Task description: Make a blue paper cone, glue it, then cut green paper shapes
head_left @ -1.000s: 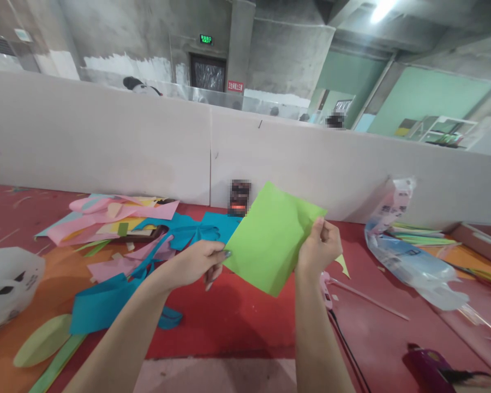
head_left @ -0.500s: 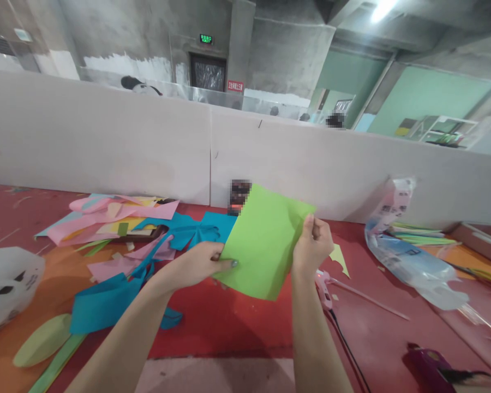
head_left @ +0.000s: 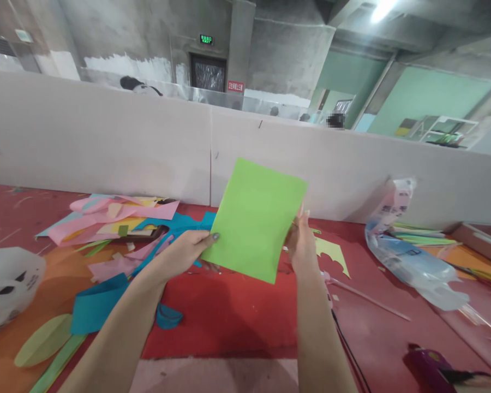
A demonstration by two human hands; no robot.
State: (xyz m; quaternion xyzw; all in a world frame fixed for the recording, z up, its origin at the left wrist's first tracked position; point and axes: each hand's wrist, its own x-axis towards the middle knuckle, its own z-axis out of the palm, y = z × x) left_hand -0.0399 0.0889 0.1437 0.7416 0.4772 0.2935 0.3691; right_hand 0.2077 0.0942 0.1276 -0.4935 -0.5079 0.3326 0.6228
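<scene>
A bright green sheet of paper (head_left: pixel 256 221) is held up in front of me, tilted, above the red table. My left hand (head_left: pixel 190 248) pinches its lower left edge, thumb on the face and fingers behind. At the right edge, my right hand (head_left: pixel 300 240) grips the sheet with its fingers partly hidden behind it. Below lies a bright red sheet (head_left: pixel 229 322). Blue cut paper (head_left: pixel 102 303) and a small blue piece (head_left: pixel 168 316) lie near my left forearm. A pale yellow cut-out scrap (head_left: pixel 334 254) rests just right of my right hand.
A pink glue gun (head_left: pixel 327 284) with a black cord lies by my right forearm. Pink paper strips (head_left: pixel 85 218) are heaped at left, beside a white plastic bag (head_left: pixel 10 289). Clear plastic packaging (head_left: pixel 417 273) lies at right. A white partition (head_left: pixel 147 147) bounds the table's far side.
The green sheet has moved up and slightly left and now faces me more flatly. My right hand has slid from its upper right corner down to the side edge.
</scene>
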